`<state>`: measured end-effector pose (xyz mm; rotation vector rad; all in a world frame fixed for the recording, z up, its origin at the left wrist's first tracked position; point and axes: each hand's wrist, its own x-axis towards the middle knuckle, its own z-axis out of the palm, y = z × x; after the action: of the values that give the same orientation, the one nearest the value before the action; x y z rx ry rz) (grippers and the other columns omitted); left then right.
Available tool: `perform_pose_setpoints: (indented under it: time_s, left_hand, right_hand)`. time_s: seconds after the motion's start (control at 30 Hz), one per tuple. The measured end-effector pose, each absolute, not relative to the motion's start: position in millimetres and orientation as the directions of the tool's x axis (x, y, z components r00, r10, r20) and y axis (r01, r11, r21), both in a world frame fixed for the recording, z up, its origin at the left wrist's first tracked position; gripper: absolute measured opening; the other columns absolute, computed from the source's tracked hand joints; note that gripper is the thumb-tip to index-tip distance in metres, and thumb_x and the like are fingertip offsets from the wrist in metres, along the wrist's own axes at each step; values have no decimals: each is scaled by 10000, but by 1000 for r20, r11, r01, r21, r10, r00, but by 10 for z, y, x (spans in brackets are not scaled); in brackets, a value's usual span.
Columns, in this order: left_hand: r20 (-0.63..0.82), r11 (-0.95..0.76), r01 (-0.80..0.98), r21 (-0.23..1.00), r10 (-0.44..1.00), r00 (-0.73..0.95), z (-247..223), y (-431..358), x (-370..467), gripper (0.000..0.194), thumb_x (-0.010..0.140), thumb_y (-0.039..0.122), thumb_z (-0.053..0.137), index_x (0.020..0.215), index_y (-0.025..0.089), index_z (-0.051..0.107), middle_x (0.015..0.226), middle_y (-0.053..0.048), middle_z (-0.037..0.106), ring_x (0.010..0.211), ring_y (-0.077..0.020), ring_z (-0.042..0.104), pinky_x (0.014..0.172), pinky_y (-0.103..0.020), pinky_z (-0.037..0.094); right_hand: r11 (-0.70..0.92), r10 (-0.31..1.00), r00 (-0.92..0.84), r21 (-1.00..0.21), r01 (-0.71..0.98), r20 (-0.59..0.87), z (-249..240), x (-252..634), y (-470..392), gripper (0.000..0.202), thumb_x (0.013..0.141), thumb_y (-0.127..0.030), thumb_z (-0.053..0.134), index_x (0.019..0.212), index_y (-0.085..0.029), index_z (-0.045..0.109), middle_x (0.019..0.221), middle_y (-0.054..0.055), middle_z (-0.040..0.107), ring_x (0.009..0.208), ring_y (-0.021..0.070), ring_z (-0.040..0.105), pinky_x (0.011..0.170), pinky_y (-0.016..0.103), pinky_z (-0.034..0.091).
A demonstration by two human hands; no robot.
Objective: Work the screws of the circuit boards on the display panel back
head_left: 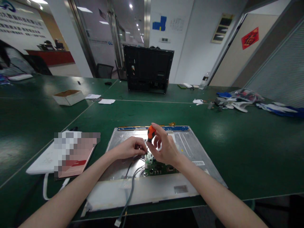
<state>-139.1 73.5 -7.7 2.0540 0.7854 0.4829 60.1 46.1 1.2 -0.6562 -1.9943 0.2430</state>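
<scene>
My right hand [165, 148] is closed around an orange and black screwdriver [151, 133], held upright with its tip pointing down at the upper left corner of a green circuit board [156, 167]. Beside that tip, the fingers of my left hand [130, 147] are pinched together close to the board's edge; whatever they hold is too small to make out. The board lies on the metal back of a flat display panel [194, 148]. Grey cables [132, 190] run from the board's left side over the panel's near edge, ending in a white connector [117, 222].
A white device [45, 158] and a pinkish flat item [76, 164] lie left of the panel. Farther back are an open box [68, 98], papers [106, 101] and a black monitor housing [149, 68]. Gloves and plastic bags [244, 95] lie at right, near a bottle [204, 81].
</scene>
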Motion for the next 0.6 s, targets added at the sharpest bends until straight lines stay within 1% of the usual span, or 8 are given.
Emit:
perform_pose_setpoints:
  time_s: [0.1,0.23,0.33,0.5,0.6]
  left_hand:
    - [51,-431,356,829,692,720,-95,742,-1399,64,788,202,663,791,158,709,769,-23,647,721,-151,575,678,-269,448]
    - [71,-443,347,826,694,716,-118,751,-1410,55,788,203,667,775,166,705,764,-16,645,720,-149,576,677,-265,448]
    - [71,-448,349,823,692,719,-120,752,-1411,58,791,206,665,787,166,707,768,-18,647,721,-150,576,673,-264,447]
    - [30,-429,367,825,683,730,-92,744,-1402,101,808,217,648,853,163,721,809,-33,667,746,-161,584,681,-269,448]
    - [35,-435,364,823,679,734,-86,746,-1405,100,806,211,645,851,163,721,818,-35,665,755,-163,585,689,-272,449]
  right_hand:
    - [837,536,-374,-421,349,756,-7,605,476,714,857,-183,575,1449,-274,186,701,-57,517,477,102,494,402,235,392]
    - [839,535,-375,-420,346,758,-15,607,479,696,867,-210,587,1439,-286,197,729,-47,535,485,99,493,408,237,398]
    - [834,545,-382,-433,341,747,0,606,467,714,856,-184,578,1447,-280,189,747,-37,550,495,105,509,405,236,394]
    - [834,547,-394,-441,330,739,40,605,445,743,844,-138,530,1465,-272,145,852,8,604,529,111,542,407,235,400]
    - [831,551,-382,-444,336,742,42,601,442,732,848,-144,532,1461,-273,152,831,1,601,507,106,530,404,234,396]
